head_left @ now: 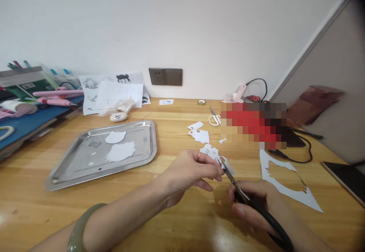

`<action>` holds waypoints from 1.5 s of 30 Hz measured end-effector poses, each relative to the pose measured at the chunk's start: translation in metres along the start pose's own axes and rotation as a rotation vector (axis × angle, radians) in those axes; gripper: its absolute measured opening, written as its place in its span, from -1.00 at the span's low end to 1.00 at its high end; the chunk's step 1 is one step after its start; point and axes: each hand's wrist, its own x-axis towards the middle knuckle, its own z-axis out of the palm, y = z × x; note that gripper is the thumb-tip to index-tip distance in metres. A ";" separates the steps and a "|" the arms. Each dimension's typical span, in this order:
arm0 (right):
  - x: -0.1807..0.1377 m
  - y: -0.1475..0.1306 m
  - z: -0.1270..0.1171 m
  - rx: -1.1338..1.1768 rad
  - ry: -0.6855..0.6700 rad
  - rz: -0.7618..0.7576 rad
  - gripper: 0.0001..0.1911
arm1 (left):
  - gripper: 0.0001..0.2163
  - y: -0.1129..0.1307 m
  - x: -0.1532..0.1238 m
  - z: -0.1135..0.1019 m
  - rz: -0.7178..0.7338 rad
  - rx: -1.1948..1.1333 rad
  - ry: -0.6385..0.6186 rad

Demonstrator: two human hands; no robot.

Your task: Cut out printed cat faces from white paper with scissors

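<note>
My left hand (196, 168) pinches a small white piece of paper (209, 151) with printed cat-face lines on it. Black-handled scissors (242, 195) are gripped in my right hand (259, 202), and their blades meet the paper's lower right edge beside my left fingertips. A paper flap hangs just right of the blades. Beyond my hands lie several paper scraps (202, 136) on the wooden table. On the left, a metal tray (155, 141) holds a cat-head cutout (115, 137), a larger white cutout (121, 151), a small grey piece (94, 144) and tiny bits.
White-handled scissors (214, 120) and a tape roll (201, 102) lie farther back. A cut-out paper frame (269, 172) rests at right, near a cable (309, 151) and a dark tablet-like object (346, 183). Printed sheets (119, 94) lean on the wall. A blurred red patch (251, 126) hides something.
</note>
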 end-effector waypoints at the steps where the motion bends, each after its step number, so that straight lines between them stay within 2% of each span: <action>1: 0.000 0.000 0.000 0.002 0.001 -0.002 -0.87 | -0.96 0.000 0.000 0.000 0.001 0.000 -0.003; 19: 0.001 -0.006 -0.002 -0.034 -0.014 0.038 -0.84 | -0.96 0.002 0.000 -0.002 -0.025 0.021 -0.017; 36: 0.000 -0.007 -0.002 -0.094 0.006 0.042 -0.84 | -0.92 0.003 0.000 -0.002 -0.027 -0.021 0.033; 45: 0.001 -0.009 -0.002 -0.053 -0.008 0.060 -0.84 | -0.90 0.001 -0.003 0.001 -0.027 -0.021 -0.006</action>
